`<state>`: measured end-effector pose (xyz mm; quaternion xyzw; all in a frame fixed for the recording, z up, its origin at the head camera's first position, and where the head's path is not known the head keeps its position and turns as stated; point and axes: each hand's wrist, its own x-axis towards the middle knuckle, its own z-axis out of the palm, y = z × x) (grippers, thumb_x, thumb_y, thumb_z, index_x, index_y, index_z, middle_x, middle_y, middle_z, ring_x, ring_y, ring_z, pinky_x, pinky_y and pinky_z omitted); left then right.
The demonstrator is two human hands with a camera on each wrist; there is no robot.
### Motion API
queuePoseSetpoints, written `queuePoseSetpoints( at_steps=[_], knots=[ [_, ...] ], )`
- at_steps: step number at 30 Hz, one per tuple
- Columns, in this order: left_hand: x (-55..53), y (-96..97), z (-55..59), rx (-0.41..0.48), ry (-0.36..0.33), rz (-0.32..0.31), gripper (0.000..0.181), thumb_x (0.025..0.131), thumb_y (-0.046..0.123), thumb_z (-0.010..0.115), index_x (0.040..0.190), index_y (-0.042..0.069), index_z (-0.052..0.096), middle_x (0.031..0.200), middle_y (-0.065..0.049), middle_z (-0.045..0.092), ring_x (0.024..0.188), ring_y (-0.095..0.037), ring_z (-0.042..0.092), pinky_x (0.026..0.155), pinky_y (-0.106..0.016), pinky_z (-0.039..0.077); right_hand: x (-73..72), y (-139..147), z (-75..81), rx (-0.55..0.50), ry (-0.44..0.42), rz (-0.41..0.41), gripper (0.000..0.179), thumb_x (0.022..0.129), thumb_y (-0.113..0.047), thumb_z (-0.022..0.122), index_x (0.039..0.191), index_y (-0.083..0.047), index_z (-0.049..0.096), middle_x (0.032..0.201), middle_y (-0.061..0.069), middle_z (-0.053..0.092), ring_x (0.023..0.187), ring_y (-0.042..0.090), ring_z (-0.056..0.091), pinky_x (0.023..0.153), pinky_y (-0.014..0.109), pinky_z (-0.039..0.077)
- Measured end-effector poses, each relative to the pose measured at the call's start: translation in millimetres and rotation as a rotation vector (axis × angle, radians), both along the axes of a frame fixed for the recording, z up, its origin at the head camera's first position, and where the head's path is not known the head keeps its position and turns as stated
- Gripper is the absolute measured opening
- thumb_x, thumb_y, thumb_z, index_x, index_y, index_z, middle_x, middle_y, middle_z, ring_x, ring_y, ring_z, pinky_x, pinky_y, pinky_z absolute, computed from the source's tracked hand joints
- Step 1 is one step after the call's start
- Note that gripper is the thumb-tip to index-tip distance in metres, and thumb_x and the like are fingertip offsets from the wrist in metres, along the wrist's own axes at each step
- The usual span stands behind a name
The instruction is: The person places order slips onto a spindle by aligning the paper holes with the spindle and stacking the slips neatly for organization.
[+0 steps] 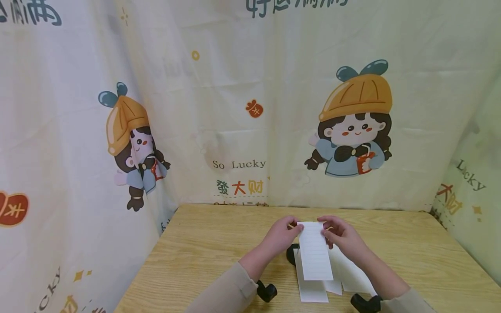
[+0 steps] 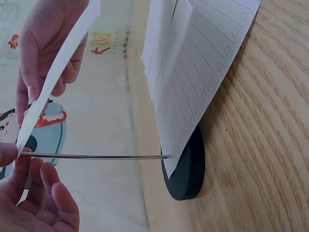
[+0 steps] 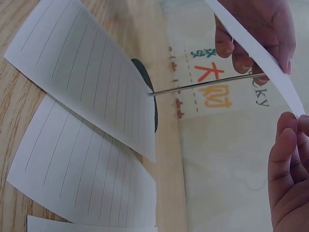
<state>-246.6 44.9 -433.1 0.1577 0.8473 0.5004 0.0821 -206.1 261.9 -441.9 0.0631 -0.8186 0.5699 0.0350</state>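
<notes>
My left hand point(image 1: 282, 234) pinches the top left corner of a lined white paper slip point(image 1: 315, 261) between thumb and fingers. Its opposite top edge is pinched by my right hand point(image 1: 346, 239). Upright below the slip stands a paper spike, a thin metal rod point(image 2: 96, 157) on a round black base point(image 2: 186, 179). The rod's tip ends at my left fingers, behind the slip; I cannot tell whether it pierces the paper. Several lined slips point(image 3: 91, 72), one with small checkboxes along its edge in the left wrist view, fan out low around the rod, just over the base.
The wooden table point(image 1: 219, 243) runs back to a printed curtain point(image 1: 235, 130) with cartoon figures and lettering, which also hangs along both sides. Black wrist-worn pieces point(image 1: 267, 292) sit at both cuffs, close to the tabletop.
</notes>
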Motion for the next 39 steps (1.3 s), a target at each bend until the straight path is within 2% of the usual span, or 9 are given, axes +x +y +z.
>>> queuePoseSetpoints(
  at_steps=[7,39],
  knots=[
    [0.0,-1.5,-0.1,0.012,0.008,0.007,0.018,0.096,0.040,0.064,0.103,0.024,0.067,0.098,0.010,0.062,0.086,-0.012,0.057,0.070,-0.034,0.048,-0.4,-0.2,-1.4,0.000,0.003,0.007,0.039,0.096,-0.011,0.066,0.133,-0.008,0.055,0.106,0.017,0.057,0.070,0.025,0.059,0.062,0.031,0.054],
    [2.2,-2.3,0.6,0.022,-0.003,0.009,0.018,0.097,0.040,0.063,0.096,0.022,0.064,0.091,0.007,0.061,0.079,-0.015,0.055,0.065,-0.033,0.046,-0.6,-1.2,-3.2,-0.029,0.003,0.025,0.039,0.096,-0.011,0.065,0.134,-0.007,0.055,0.105,0.017,0.056,0.071,0.025,0.059,0.064,0.034,0.054]
  ],
)
